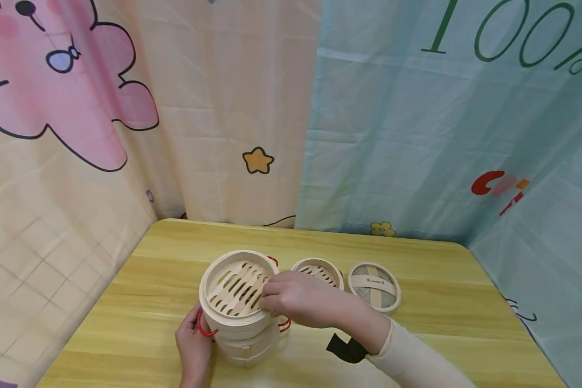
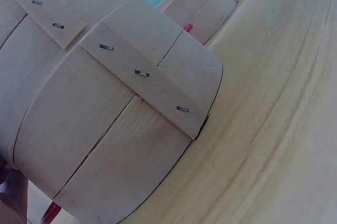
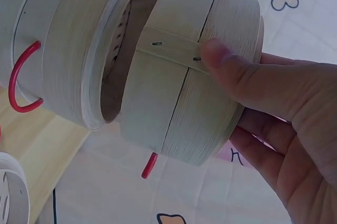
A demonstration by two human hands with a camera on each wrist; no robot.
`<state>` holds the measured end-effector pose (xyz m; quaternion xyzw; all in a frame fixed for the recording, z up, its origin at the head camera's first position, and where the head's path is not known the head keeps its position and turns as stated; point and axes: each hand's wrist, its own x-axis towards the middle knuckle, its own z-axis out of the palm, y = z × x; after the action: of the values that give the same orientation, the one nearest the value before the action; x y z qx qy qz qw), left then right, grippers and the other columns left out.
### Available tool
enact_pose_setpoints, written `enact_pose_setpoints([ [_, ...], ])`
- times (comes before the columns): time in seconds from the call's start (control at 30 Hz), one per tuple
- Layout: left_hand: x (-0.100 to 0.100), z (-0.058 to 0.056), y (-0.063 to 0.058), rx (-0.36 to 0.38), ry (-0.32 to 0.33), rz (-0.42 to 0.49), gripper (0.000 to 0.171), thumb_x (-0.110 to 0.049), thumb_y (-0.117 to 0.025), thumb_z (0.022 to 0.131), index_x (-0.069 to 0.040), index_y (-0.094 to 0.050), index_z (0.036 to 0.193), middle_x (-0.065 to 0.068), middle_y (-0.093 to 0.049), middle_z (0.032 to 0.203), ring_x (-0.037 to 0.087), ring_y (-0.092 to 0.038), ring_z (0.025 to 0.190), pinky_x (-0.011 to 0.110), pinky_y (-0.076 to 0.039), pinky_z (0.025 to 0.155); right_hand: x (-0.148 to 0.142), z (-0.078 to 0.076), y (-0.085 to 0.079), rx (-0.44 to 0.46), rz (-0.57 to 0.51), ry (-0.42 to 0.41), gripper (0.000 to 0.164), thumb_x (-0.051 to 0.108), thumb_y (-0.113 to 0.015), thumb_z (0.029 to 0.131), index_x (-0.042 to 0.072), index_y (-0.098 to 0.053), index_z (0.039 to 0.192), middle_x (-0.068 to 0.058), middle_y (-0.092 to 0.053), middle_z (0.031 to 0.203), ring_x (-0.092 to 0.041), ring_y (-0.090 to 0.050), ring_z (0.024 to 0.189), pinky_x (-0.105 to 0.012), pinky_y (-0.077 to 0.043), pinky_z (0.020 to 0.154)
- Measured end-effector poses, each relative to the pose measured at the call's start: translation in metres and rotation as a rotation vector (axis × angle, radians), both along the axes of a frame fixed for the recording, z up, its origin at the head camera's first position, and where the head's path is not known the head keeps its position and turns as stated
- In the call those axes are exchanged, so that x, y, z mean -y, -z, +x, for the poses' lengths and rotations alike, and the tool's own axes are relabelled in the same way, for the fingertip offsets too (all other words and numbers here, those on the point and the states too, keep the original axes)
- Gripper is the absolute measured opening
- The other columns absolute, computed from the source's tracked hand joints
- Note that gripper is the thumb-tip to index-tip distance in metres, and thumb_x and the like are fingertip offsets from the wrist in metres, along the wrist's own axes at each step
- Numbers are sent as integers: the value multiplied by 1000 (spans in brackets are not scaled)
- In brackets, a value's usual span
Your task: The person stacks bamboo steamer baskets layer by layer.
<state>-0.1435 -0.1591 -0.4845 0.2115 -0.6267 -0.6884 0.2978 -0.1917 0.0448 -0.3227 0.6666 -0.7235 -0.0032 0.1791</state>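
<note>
Head view: right hand (image 1: pixel 296 299) is pinching the rim of the upper steamer basket (image 1: pixel 238 327) at its right side, fingers reaching over the edge toward the slatted floor. Right wrist view: thumb is pressing on the basket's outer wall, at the stapled strip (image 3: pixel 174 50); the other fingers are curling past the rim, tips hidden. The basket is therefore sitting between thumb and fingers.

Position: the basket is poised at the mouth of the lower steamer stack (image 3: pixel 68 60), a wedge of opening showing between the two; whether the edges are touching at one point, cannot tell.

Left hand (image 1: pixel 194 345) is resting at the left side of the stack, near a red handle (image 1: pixel 202 329). Left wrist view is showing only a sliver of it beside the wall; fingers are going out of sight behind, so spread or bent, cannot tell.

Surroundings: a smaller basket (image 1: pixel 297 268) and a round lid (image 1: pixel 374 282) are lying to the right on the wood-grain table (image 1: pixel 446 323).
</note>
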Motion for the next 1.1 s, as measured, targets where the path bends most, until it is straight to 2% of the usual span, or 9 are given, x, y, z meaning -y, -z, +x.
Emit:
enact_pose_setpoints([
  [0.2, -2, -1, -1, -38, -7, 40, 30, 8, -55, 87, 17, -52, 115, -14, -63, 86, -5, -57, 79, 9, -49, 64, 5, -3, 4, 19, 48, 20, 19, 16, -77, 71, 16, -66, 87, 7, -60, 86, -9, -54, 81, -17, -46, 75],
  [0.47, -1, -1, -1, -20, 23, 73, 31, 5, -56, 88, 15, -53, 117, -17, -63, 83, -2, -59, 70, 13, -50, 53, 7, -5, 7, 31, 79, 53, 20, 18, -76, 72, 15, -66, 88, 7, -61, 87, -9, -55, 84, -18, -45, 80],
  [0.7, -1, 0, -1, -42, 10, 84, 30, 7, -55, 87, 18, -52, 115, -17, -63, 82, -4, -59, 74, 11, -50, 58, 10, -4, 9, 48, 89, 64, 18, 18, -77, 72, 16, -66, 87, 8, -60, 86, -8, -54, 83, -18, -45, 77],
  [0.83, -1, 0, 0, -83, 13, 118, 26, 8, -55, 87, 8, -59, 113, -16, -64, 84, -3, -60, 78, 11, -50, 63, 11, -4, 8, 43, 96, 76, 19, 19, -78, 71, 16, -67, 87, 8, -60, 87, -8, -54, 83, -18, -46, 74],
  [0.93, -1, 0, 0, -90, 10, 126, 24, 8, -56, 87, 3, -63, 109, -15, -64, 84, -3, -60, 77, 12, -50, 62, 11, -2, 8, 41, 100, 86, 19, 19, -77, 71, 17, -67, 87, 8, -60, 86, -8, -54, 83, -18, -46, 73],
  [1.1, -1, -1, 1, -89, 11, 102, 28, 8, -55, 87, 14, -55, 114, -15, -64, 87, -3, -60, 79, 12, -50, 65, 11, 0, 9, 35, 85, 91, 18, 19, -77, 71, 18, -66, 85, 10, -59, 85, -7, -54, 83, -18, -46, 72],
])
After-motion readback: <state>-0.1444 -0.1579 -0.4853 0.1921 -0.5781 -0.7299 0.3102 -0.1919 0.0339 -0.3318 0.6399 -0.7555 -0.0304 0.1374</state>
